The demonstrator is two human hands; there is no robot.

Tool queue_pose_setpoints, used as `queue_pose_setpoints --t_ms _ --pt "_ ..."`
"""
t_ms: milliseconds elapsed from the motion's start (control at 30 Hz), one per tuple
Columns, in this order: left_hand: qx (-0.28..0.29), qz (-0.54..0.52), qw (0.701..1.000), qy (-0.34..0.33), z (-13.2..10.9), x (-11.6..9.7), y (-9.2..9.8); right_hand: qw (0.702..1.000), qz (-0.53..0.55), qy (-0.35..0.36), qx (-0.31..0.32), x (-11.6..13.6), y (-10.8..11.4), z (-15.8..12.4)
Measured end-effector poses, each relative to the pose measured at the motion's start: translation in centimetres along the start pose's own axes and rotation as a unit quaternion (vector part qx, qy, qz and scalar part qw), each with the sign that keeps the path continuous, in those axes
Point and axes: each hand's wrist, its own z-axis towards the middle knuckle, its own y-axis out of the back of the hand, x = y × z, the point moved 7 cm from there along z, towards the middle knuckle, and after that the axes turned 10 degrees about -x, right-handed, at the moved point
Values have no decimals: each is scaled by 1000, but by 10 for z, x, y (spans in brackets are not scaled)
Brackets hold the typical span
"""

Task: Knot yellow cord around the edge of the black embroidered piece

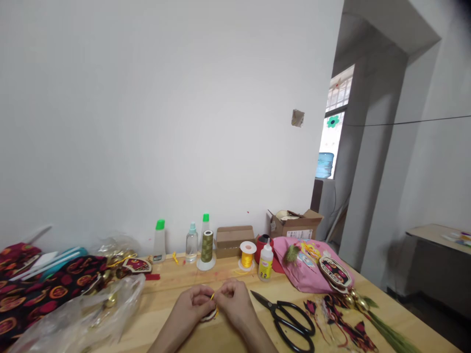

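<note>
My left hand (pixel 193 306) is closed on a small, pale-edged ornament (pixel 209 316), mostly hidden under the fingers, low over the wooden table. A yellow cord (pixel 212 296) runs from it, and my right hand (pixel 233 301) pinches that cord close beside the left fingertips. Black-handled scissors (pixel 290 318) lie just right of my right hand, blades pointing up and left. Beyond the hands stand a spool of yellow cord (pixel 248 255) and a glue bottle with a yellow label (pixel 265 264).
An olive thread cone (pixel 207 247), clear bottle (pixel 192 245) and green-capped bottle (pixel 159 240) line the wall. To the right are a pink bag (pixel 294 274), an octagonal ornament (pixel 334 273) and fabric scraps (pixel 342 318). A plastic bag (pixel 84 318) and patterned cloth (pixel 47 294) fill the left.
</note>
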Motion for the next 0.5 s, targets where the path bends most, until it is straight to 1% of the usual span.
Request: queue_pose_setpoints --t_ms 67,233,367,500 --pt "6 2 1000 7 1 2 0 1000 18 -15 7 1 0 0" --pt "29 10 999 14 2 8 1 994 84 -42 49 4 -6 1" --pt "64 -5 998 5 3 9 -4 995 80 -49 44 7 -4 0" --pt "83 -15 996 5 3 9 -7 994 82 -54 38 10 -1 -2"
